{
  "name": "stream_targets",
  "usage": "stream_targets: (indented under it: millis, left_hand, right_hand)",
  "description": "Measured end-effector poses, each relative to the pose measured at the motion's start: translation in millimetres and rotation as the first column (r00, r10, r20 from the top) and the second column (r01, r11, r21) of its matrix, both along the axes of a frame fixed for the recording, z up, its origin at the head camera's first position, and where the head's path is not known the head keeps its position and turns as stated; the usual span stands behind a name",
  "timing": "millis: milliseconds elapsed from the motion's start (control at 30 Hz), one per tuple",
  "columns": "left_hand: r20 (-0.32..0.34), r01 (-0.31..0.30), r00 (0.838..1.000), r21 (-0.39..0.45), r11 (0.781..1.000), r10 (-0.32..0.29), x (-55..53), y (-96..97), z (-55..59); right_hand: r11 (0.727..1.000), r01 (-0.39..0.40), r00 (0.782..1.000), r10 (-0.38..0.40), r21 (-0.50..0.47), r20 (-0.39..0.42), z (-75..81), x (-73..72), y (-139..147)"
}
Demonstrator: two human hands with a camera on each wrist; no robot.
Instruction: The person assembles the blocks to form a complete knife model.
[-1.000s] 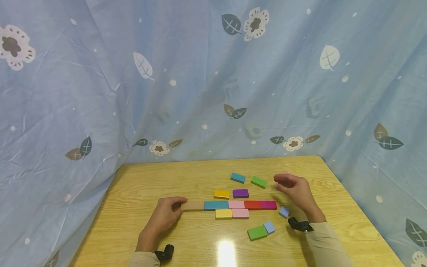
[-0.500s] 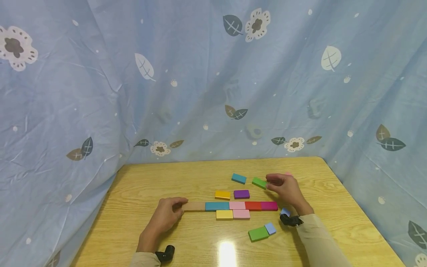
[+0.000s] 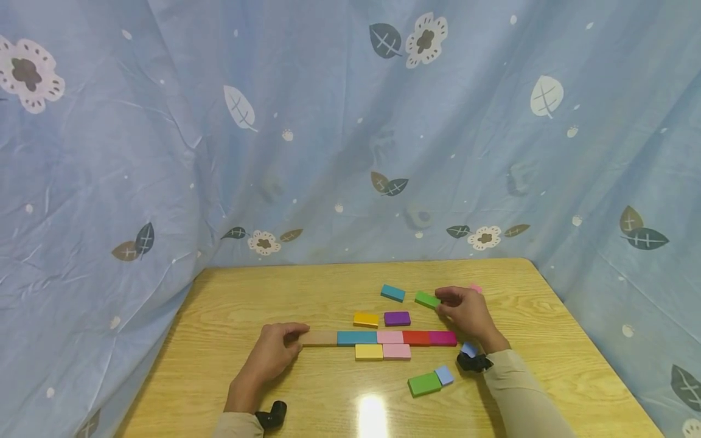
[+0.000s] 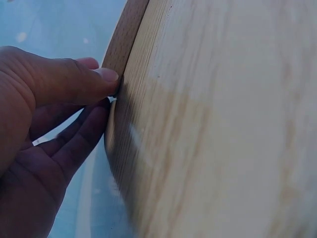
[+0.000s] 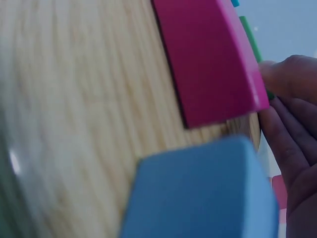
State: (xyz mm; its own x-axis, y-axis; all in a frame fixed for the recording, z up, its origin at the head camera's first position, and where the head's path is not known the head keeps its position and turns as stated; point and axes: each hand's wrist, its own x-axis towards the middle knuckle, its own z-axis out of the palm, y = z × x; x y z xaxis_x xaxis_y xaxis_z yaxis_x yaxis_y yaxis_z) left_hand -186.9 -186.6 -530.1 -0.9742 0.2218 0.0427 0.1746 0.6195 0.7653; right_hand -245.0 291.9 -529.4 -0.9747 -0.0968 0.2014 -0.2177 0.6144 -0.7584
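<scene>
Pick-up seems in hand: the right hand [image 3: 467,310] appears to pinch the green block [image 3: 426,299] at far right; the left hand [image 3: 271,351] pinches the tan block [image 3: 320,339] at the left end of the row [image 3: 389,337]; next likely calls for a steady, level lift

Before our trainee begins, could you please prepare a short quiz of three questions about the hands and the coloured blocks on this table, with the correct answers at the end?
1. Which block does the left hand touch, and which does the right hand touch?
2. True or false: in the head view, the purple block lies to the left of the orange block.
3. Fill in: in the long row, the red block sits between a pink block and a ____ block.

Key:
1. Left: the tan block; right: the far green block.
2. False.
3. Magenta.
</scene>
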Motion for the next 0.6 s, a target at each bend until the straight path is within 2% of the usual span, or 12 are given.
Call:
stream_targets:
  millis: [167,267,600]
  left_hand:
    - [-0.002,0.001,1.0,0.004,1.0,-0.001,0.9,0.6,0.2]
    - [-0.006,-0.001,1.0,-0.001,1.0,0.001,1.2,0.8,-0.7]
    - [-0.02,-0.007,1.0,-0.002,1.0,0.007,-0.1,0.7,2.7]
  right_hand:
    - [0.999,0.039,0.998,-0.037,0.032,-0.055,-0.5,3.9,3]
    - [0.998,0.07,0.996,-0.069,0.006,-0.058,4.4,11.7,5]
    - [0.994,0.071,0.991,-0.081,-0.087,-0.11,27.5,59.1,-1]
